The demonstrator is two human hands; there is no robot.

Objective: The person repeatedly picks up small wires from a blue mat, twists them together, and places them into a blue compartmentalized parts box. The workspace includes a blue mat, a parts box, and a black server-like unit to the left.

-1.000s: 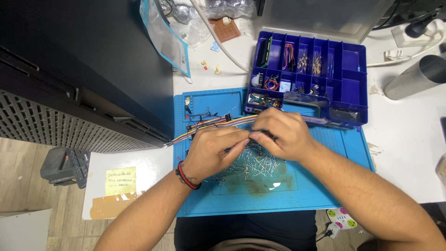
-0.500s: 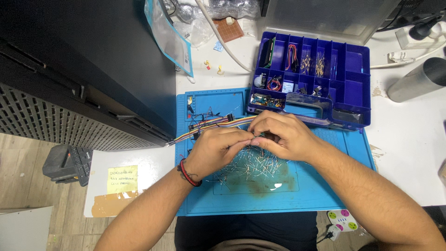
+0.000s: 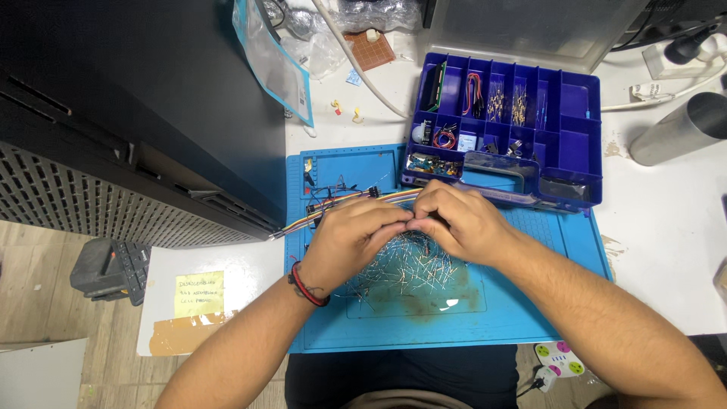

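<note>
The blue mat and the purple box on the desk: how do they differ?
The blue mat lies flat and soft-looking under both hands, with a heap of thin wire leads loose on it; the purple box is a rigid tray of walled compartments. The mat's leads are spilled together, the box's small parts sorted by slot. The mat sits nearest the person; the box lies farther back, its near edge overlapping the mat. Both rest on the white desk.

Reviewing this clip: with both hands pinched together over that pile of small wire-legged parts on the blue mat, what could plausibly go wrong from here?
1. The left hand and right hand hide whatever they pinch; a slip could drop it into the loose pile of components, where it may be hard to find.
2. The ribbon cable runs beside the left hand; a snag might tug the small wired parts.
</note>
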